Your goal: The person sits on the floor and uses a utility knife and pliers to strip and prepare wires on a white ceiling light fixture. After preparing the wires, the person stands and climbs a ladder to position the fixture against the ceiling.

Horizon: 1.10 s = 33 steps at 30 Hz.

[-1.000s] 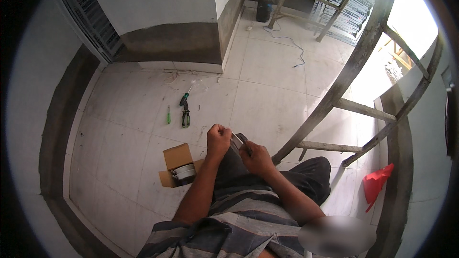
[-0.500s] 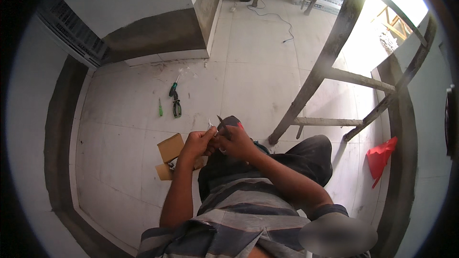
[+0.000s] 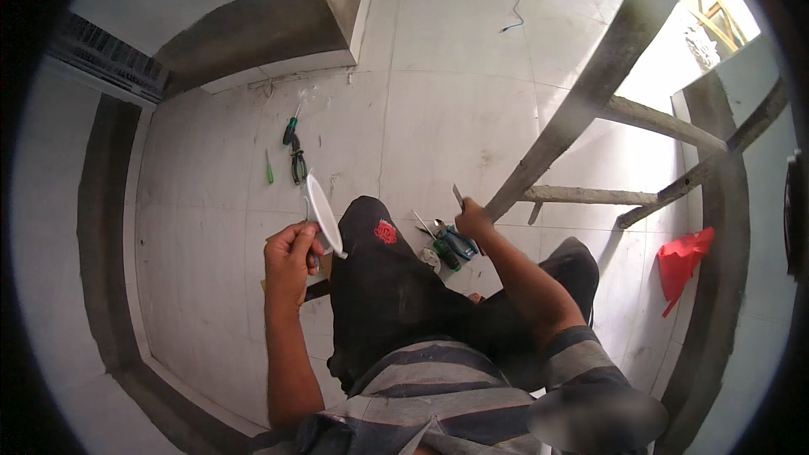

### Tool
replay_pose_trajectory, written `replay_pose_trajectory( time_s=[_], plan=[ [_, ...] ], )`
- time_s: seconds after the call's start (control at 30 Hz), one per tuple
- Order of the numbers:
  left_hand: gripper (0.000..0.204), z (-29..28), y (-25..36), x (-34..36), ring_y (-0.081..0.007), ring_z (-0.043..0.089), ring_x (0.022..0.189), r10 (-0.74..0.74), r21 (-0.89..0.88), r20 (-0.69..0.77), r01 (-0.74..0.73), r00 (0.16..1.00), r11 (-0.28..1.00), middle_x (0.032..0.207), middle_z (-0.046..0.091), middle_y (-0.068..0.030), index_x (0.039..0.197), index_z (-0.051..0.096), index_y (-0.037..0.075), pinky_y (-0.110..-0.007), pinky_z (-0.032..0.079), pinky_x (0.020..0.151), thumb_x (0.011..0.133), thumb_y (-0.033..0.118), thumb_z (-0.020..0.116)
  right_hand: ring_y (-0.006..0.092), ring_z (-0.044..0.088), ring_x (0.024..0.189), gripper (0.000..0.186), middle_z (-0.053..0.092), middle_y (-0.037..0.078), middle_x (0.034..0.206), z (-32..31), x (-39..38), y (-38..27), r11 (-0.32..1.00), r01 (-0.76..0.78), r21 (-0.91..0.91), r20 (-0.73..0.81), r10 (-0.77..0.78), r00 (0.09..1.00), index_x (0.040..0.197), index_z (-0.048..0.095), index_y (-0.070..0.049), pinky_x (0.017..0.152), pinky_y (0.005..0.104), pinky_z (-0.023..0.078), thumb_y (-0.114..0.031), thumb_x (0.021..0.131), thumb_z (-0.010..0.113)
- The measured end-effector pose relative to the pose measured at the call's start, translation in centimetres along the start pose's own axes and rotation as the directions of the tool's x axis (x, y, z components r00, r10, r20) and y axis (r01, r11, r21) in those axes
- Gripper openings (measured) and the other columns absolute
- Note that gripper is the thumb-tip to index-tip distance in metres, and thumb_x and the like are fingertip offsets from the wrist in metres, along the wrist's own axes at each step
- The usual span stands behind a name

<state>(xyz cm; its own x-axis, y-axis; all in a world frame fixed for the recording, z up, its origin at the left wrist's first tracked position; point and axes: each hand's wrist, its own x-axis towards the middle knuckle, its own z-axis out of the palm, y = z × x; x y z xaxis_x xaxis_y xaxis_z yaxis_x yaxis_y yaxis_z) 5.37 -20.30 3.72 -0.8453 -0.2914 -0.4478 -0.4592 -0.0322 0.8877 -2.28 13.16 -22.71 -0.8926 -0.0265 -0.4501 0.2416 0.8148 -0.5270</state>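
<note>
My left hand (image 3: 291,257) grips the round white fixture (image 3: 322,213) firmly; my right hand (image 3: 474,221) pinches a small blade (image 3: 458,195), best kept angled away.

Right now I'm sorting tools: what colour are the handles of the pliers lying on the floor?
Green, seen in the head view: pliers.

box (image 3: 316,286): mostly hidden behind left hand (image 3: 291,257) and knee
ladder (image 3: 607,84): top cut off
right hand (image 3: 472,221) item: too small
</note>
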Motion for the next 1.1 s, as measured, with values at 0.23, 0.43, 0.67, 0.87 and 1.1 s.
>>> replay_pose_trajectory(
  time_s=[0.23, 0.43, 0.67, 0.87, 1.1],
  plan=[
    [0.021, -1.7, -2.0, -0.2, -0.0079, 0.05, 0.061, 0.028, 0.376, -0.159, 0.034, 0.987, 0.926, 0.075, 0.061, -0.0021, 0.086, 0.069, -0.001, -0.026, 0.04, 0.054, 0.096, 0.016, 0.062, 0.043, 0.064, 0.104, 0.037, 0.063, 0.026, 0.106, 6.3, 1.6, 4.5, 0.992, 0.078, -0.095, -0.03, -0.081, 0.996, 0.118, 0.055, -0.001, 0.089, 0.0528, 0.052, -0.006, 0.082, 0.062],
    [0.019, -5.3, -2.1, -1.6, -0.0181, 0.062, 0.094, 0.411, 0.485, -0.143, -0.298, 0.901, 0.822, 0.103, 0.065, -0.0105, 0.088, 0.066, -0.007, -0.032, 0.052, 0.078, 0.095, 0.01, 0.062, 0.0387, 0.06, 0.107, 0.041, 0.059, 0.018, 0.114, 6.8, -2.6, 0.9, 0.929, 0.23, -0.29, -0.169, -0.286, 0.943, 0.121, 0.06, -0.005, 0.089, 0.0499, 0.05, -0.015, 0.081, 0.062],
    [0.024, -9.3, 1.6, -4.4, -0.0171, 0.069, 0.087, 0.256, 0.412, -0.053, -0.212, 0.965, 0.886, 0.106, 0.074, -0.0116, 0.105, 0.074, -0.004, -0.031, 0.055, 0.078, 0.092, 0.016, 0.071, 0.0388, 0.046, 0.134, 0.045, 0.045, 0.016, 0.146, 8.3, -8.6, -2.7, 0.949, 0.049, -0.311, 0.005, -0.05, 0.999, 0.136, 0.045, -0.012, 0.099, 0.0599, 0.044, -0.023, 0.094, 0.056],
    [0.018, -9.8, 0.6, -5.9, -0.0159, 0.068, 0.093, 0.146, 0.229, -0.071, -0.126, 0.987, 0.965, 0.111, 0.073, -0.0108, 0.1, 0.076, -0.002, -0.03, 0.054, 0.081, 0.09, 0.013, 0.075, 0.0362, 0.052, 0.129, 0.057, 0.049, 0.015, 0.142, 9.5, -9.6, -2.6, 0.882, 0.067, -0.467, 0.001, -0.075, 0.997, 0.146, 0.038, -0.011, 0.096, 0.0583, 0.047, -0.022, 0.093, 0.058],
    [0.018, -9.7, -1.4, -8.5, -0.0112, 0.064, 0.079, 0.051, 0.092, -0.027, -0.049, 0.998, 0.995, 0.091, 0.071, -0.0063, 0.099, 0.076, -0.002, -0.028, 0.053, 0.073, 0.089, 0.013, 0.077, 0.041, 0.055, 0.126, 0.065, 0.035, 0.016, 0.155, 8.9, -15.4, -2.9, 0.895, 0.039, -0.445, 0.108, 0.011, 0.994, 0.148, 0.035, -0.002, 0.091, 0.0565, 0.052, -0.015, 0.09, 0.061]
  ],
)
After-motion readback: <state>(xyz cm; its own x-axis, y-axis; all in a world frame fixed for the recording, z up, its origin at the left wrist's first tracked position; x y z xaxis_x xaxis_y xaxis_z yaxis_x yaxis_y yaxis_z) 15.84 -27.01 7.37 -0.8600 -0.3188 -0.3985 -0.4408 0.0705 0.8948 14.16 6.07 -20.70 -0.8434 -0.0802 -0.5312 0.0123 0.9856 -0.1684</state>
